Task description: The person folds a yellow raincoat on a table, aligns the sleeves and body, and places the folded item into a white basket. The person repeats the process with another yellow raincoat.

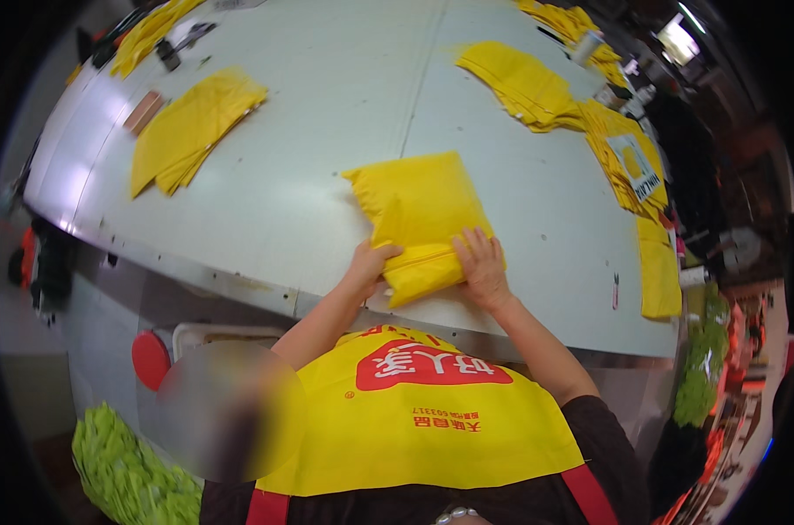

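Observation:
A folded bundle of yellow cloth [436, 194] lies on the pale table in front of me, its near part turned over in a band with a seam line. At its near left edge my left hand [368, 265] grips the cloth, thumb on top and the other fingers partly hidden. Over the near right edge lies my right hand [482, 265], its fingers stretched out and slightly apart on the cloth. Both forearms reach in over the table's near edge.
Yellow cloth stacks lie on the table [327, 114]: one at left [196, 127], another at far right [519, 83]. A brown block [143, 112] sits beside the left stack. Small snips [615, 290] lie at right. Below the table are a red round lid [151, 360] and green material [130, 468].

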`<action>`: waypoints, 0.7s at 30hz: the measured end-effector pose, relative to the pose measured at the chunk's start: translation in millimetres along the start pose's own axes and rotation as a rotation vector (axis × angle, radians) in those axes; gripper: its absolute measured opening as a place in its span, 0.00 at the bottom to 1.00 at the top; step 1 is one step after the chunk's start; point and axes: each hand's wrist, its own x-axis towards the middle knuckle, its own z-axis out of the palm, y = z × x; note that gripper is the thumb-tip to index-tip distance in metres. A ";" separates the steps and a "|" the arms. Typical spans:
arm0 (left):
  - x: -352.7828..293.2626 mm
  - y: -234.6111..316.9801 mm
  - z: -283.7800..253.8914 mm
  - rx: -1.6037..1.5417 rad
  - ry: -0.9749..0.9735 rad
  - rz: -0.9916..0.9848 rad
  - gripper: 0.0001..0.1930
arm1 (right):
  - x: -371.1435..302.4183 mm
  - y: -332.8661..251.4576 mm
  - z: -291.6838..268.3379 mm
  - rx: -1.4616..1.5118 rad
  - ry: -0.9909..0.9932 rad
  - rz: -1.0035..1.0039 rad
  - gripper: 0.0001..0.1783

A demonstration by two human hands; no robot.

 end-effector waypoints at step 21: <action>-80.3 -56.5 -1.7 1.524 0.513 0.805 0.36 | 12.5 44.3 -17.0 0.945 -0.554 0.783 0.41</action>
